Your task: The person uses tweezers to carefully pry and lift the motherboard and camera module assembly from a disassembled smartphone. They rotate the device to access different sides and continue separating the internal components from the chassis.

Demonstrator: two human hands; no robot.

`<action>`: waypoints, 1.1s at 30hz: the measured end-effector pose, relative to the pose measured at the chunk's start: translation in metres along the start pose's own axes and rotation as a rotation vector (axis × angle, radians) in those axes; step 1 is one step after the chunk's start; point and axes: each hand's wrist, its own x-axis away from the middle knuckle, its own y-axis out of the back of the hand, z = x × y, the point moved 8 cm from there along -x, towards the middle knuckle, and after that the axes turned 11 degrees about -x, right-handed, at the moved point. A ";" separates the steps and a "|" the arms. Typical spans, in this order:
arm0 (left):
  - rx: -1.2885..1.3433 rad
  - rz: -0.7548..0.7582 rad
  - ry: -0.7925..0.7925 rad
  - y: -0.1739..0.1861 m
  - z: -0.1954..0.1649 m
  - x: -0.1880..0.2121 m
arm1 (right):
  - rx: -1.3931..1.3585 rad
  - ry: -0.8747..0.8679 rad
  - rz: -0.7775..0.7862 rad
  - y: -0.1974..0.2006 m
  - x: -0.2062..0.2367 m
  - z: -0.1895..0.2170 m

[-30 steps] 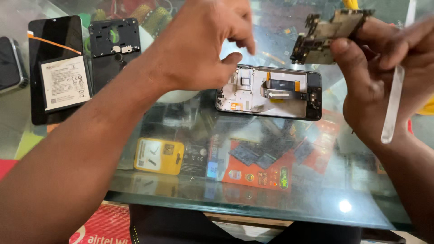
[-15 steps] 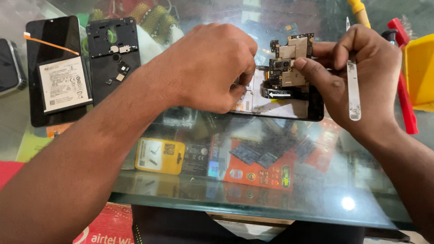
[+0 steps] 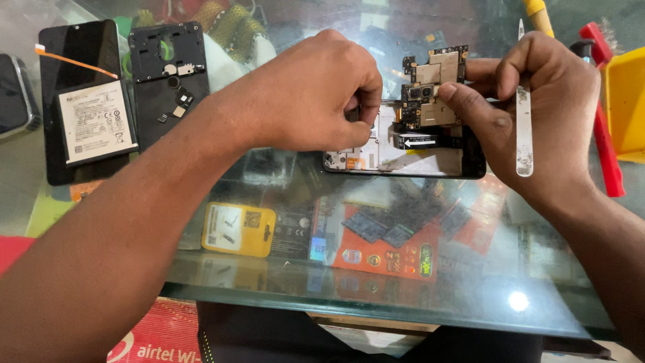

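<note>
Hands (image 3: 537,101) lifting circuit board (image 3: 433,87), seemingly above phone frame (image 3: 403,151)

Packages, labels and a dark screen on and under your glass counter

At far left you have a black phone screen (image 3: 75,47) lying flat, with a white rectangular label (image 3: 96,122) on the battery over its near half and a thin orange strip (image 3: 75,61) crossing it. Under the glass, near the middle, sits a yellow rectangular package (image 3: 238,229); right of it lies an orange-red package (image 3: 390,252) with dark parts shown on it. A red sign (image 3: 158,339) lies below the near edge.
</note>
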 end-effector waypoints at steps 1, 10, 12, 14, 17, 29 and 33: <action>0.019 0.017 0.020 -0.001 0.001 0.000 | 0.030 0.008 0.003 0.000 0.000 0.001; -0.119 0.102 0.130 -0.008 -0.013 0.001 | 0.130 0.037 -0.014 -0.001 0.001 0.006; -0.141 -0.006 0.085 -0.001 -0.019 0.002 | 0.158 0.042 -0.016 -0.001 0.002 0.006; -0.171 -0.079 0.057 0.002 -0.020 0.002 | 0.146 0.039 -0.017 0.001 0.003 0.005; -0.229 -0.137 0.027 0.007 -0.014 0.005 | 0.113 0.083 -0.003 0.000 0.004 0.008; -0.164 -0.124 -0.137 0.004 -0.009 0.007 | 0.580 0.290 0.193 -0.017 0.007 0.037; -0.185 -0.130 -0.116 0.009 -0.005 0.009 | 0.565 0.441 0.264 -0.031 0.011 0.043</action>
